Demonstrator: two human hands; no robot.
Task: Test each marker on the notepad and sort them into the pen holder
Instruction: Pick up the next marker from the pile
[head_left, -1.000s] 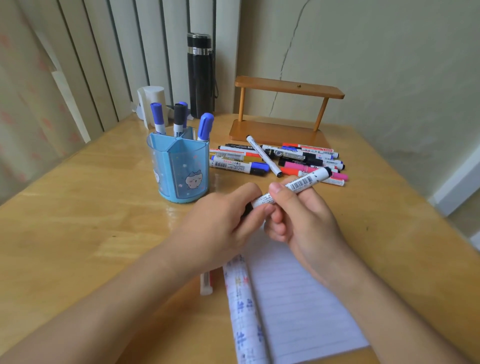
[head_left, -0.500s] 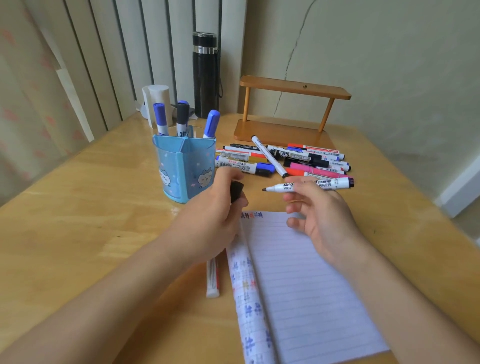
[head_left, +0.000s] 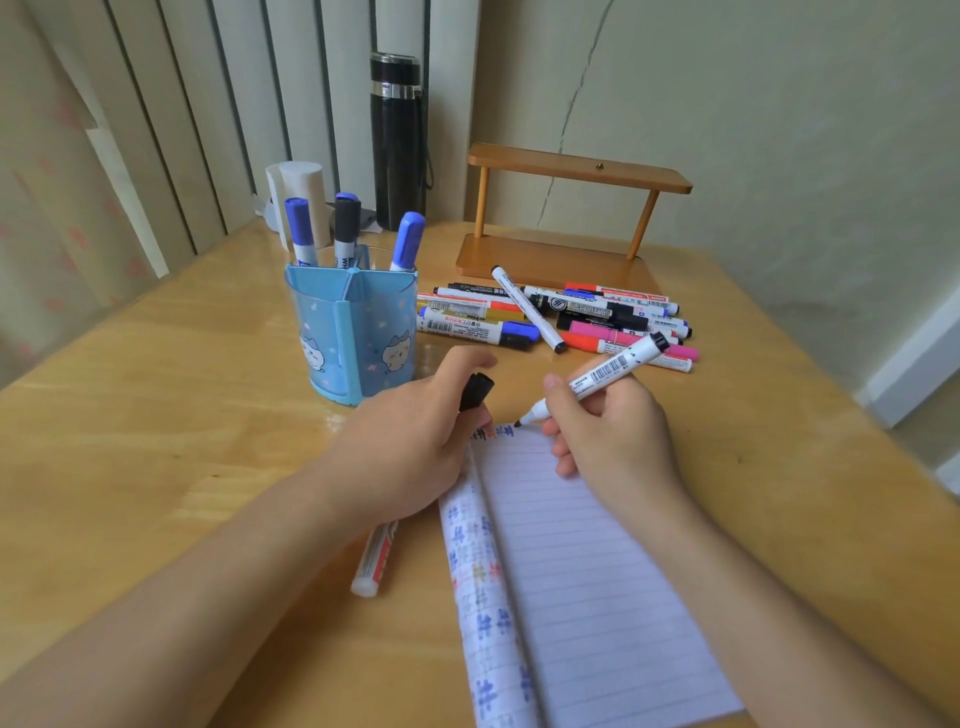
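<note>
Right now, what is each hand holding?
Left hand: pinches the small black plastic marker cap.
Right hand: grips the uncapped white marker, tip at the lined paper notepad.

Barcode on held marker (head_left: 602, 371); lettering illegible

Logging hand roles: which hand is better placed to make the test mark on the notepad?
Right. The right hand grips the uncapped white marker, tip at the white lined notepad; the left hand holds only the black cap.
</note>
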